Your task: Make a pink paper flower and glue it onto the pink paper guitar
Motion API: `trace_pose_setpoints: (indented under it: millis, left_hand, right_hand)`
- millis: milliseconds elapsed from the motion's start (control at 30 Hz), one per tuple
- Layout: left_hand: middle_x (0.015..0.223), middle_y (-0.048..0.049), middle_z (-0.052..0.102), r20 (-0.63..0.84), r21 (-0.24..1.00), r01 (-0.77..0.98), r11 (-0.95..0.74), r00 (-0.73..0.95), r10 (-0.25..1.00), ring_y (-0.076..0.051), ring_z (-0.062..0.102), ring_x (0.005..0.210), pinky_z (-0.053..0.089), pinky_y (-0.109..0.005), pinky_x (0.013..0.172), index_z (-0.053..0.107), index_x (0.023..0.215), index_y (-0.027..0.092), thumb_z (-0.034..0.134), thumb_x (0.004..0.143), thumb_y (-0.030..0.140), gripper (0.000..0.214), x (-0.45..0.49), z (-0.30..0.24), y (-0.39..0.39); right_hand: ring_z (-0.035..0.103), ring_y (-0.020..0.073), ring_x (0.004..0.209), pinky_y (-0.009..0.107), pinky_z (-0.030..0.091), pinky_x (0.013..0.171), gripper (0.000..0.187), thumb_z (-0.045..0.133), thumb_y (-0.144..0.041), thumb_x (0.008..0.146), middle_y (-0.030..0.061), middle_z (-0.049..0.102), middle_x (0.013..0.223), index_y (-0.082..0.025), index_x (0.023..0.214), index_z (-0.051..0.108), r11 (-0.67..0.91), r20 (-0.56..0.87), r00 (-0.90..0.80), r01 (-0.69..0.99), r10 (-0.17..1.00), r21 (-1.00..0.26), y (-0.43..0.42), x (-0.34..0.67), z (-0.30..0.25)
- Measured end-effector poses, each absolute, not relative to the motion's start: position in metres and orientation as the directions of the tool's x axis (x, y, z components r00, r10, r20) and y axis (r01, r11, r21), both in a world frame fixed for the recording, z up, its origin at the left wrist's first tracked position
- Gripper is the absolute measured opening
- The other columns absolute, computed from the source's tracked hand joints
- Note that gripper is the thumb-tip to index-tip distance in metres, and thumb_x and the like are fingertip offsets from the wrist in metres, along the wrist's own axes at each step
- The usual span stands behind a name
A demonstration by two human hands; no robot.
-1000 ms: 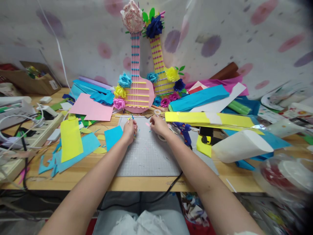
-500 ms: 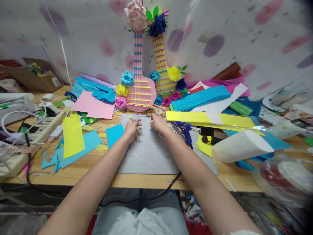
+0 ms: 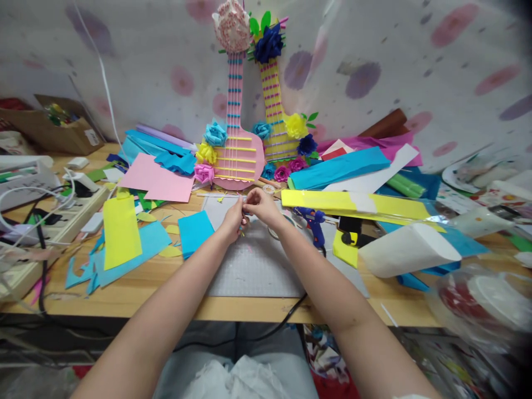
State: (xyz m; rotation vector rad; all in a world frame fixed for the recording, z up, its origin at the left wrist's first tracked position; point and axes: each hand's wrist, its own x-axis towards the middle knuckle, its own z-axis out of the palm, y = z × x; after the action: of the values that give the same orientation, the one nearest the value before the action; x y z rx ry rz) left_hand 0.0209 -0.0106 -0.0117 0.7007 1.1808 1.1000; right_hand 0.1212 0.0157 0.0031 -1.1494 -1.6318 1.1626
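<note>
My left hand (image 3: 235, 219) is closed above the grey cutting mat (image 3: 257, 271). Small bits of thin coloured strips show below its fingers; their exact kind is too small to tell. Right beside it, my right hand (image 3: 261, 206) pinches with its fingertips against the left fingers, and what lies in the pinch is hidden. Behind both hands a pink paper guitar (image 3: 245, 155) with paper flowers leans on the wall. Next to it stands a yellow paper guitar (image 3: 273, 105). A roll of tape (image 3: 286, 223) lies partly hidden behind my right wrist.
A blue glue gun (image 3: 315, 221) rests right of the mat, near a long yellow paper pack (image 3: 357, 204) and a white paper roll (image 3: 409, 250). Left lie yellow paper (image 3: 122, 233), blue paper (image 3: 195, 233) and pink paper (image 3: 158, 180). A power strip (image 3: 78, 221) with cables borders the left side.
My hands were apart over the mat and have come together, the left moving right and the right moving slightly left. Their fingertips now meet. The guitars and papers stay put.
</note>
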Motion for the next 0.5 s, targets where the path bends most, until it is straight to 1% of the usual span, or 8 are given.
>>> trace_pose_setpoints:
  millis: [100, 167, 233, 300, 333, 400, 467, 500]
  left_hand:
    - [0.042, 0.0083, 0.034, -0.356, 0.885, -0.330, 0.330, -0.022, 0.934, -0.004, 0.029, 0.029, 0.017, -0.015, 0.033, 0.039, 0.067, 0.019, 0.039, 0.088, 0.042, 0.031, 0.022, -0.009, -0.010]
    - [0.042, 0.0093, 0.030, -0.380, 0.872, -0.337, 0.355, -0.007, 0.925, -0.003, 0.025, 0.029, 0.015, -0.014, 0.033, 0.037, 0.065, 0.019, 0.039, 0.088, 0.040, 0.031, 0.020, -0.006, -0.011]
    - [0.041, 0.0099, 0.026, -0.418, 0.853, -0.339, 0.397, 0.014, 0.908, -0.003, 0.021, 0.029, 0.011, -0.014, 0.033, 0.033, 0.061, 0.019, 0.039, 0.088, 0.038, 0.034, 0.015, -0.003, -0.011]
    - [0.040, 0.0100, 0.023, -0.448, 0.838, -0.341, 0.426, 0.017, 0.894, -0.002, 0.018, 0.029, 0.009, -0.014, 0.033, 0.028, 0.058, 0.019, 0.038, 0.088, 0.036, 0.036, 0.009, 0.000, -0.010]
    - [0.040, 0.0101, 0.023, -0.456, 0.834, -0.343, 0.432, 0.012, 0.890, -0.002, 0.018, 0.028, 0.009, -0.014, 0.033, 0.026, 0.057, 0.020, 0.037, 0.088, 0.035, 0.037, 0.007, 0.001, -0.010]
    - [0.040, 0.0102, 0.021, -0.469, 0.826, -0.351, 0.442, 0.009, 0.883, -0.003, 0.017, 0.029, 0.010, -0.014, 0.033, 0.024, 0.056, 0.020, 0.036, 0.088, 0.034, 0.037, 0.003, 0.002, -0.009]
    - [0.040, 0.0103, 0.019, -0.470, 0.822, -0.359, 0.443, 0.012, 0.882, -0.003, 0.017, 0.029, 0.010, -0.014, 0.033, 0.023, 0.056, 0.020, 0.036, 0.088, 0.035, 0.038, 0.002, 0.004, -0.009]
    - [0.040, 0.0102, 0.019, -0.467, 0.822, -0.361, 0.440, 0.015, 0.884, -0.003, 0.017, 0.029, 0.010, -0.014, 0.033, 0.023, 0.055, 0.020, 0.036, 0.088, 0.035, 0.038, 0.002, 0.004, -0.009]
  right_hand:
    - [0.052, 0.0069, 0.056, 0.022, 0.046, 0.061, 0.014, 0.061, -0.013, 0.061, -0.0063, 0.055, 0.062, -0.017, 0.068, 0.050, 0.207, 0.118, -0.273, 0.323, 0.955, -0.923, 0.017, 0.122, 0.002]
    - [0.056, 0.0081, 0.060, 0.024, 0.048, 0.064, 0.013, 0.063, -0.017, 0.064, -0.0044, 0.058, 0.064, -0.016, 0.070, 0.052, 0.134, 0.052, -0.290, 0.272, 0.956, -0.953, 0.021, 0.128, 0.001]
    - [0.059, 0.0093, 0.064, 0.025, 0.050, 0.065, 0.013, 0.062, -0.021, 0.068, -0.0025, 0.060, 0.068, -0.016, 0.074, 0.052, 0.044, -0.018, -0.238, 0.252, 0.971, -0.967, 0.028, 0.135, -0.001]
    - [0.061, 0.0110, 0.068, 0.027, 0.051, 0.068, 0.010, 0.059, -0.021, 0.072, -0.0003, 0.062, 0.072, -0.016, 0.077, 0.052, 0.021, -0.032, -0.123, 0.408, 0.992, -0.913, 0.034, 0.142, -0.003]
    - [0.062, 0.0127, 0.072, 0.029, 0.051, 0.070, 0.009, 0.059, -0.020, 0.072, 0.0011, 0.063, 0.075, -0.016, 0.078, 0.053, 0.034, -0.012, -0.080, 0.545, 0.997, -0.838, 0.036, 0.144, -0.005]
    - [0.063, 0.0181, 0.085, 0.032, 0.049, 0.077, 0.014, 0.061, -0.019, 0.072, 0.0060, 0.066, 0.086, -0.016, 0.084, 0.056, 0.083, 0.024, -0.085, 0.803, 0.996, -0.590, 0.037, 0.144, -0.006]
    - [0.061, 0.0235, 0.098, 0.035, 0.047, 0.083, 0.025, 0.059, -0.018, 0.074, 0.0134, 0.065, 0.100, -0.013, 0.098, 0.055, 0.138, 0.001, -0.146, 0.933, 0.989, -0.331, 0.036, 0.136, -0.004]
    - [0.059, 0.0248, 0.102, 0.035, 0.046, 0.084, 0.027, 0.055, -0.015, 0.077, 0.0174, 0.063, 0.106, -0.011, 0.104, 0.053, 0.156, -0.020, -0.165, 0.958, 0.986, -0.239, 0.034, 0.131, -0.003]
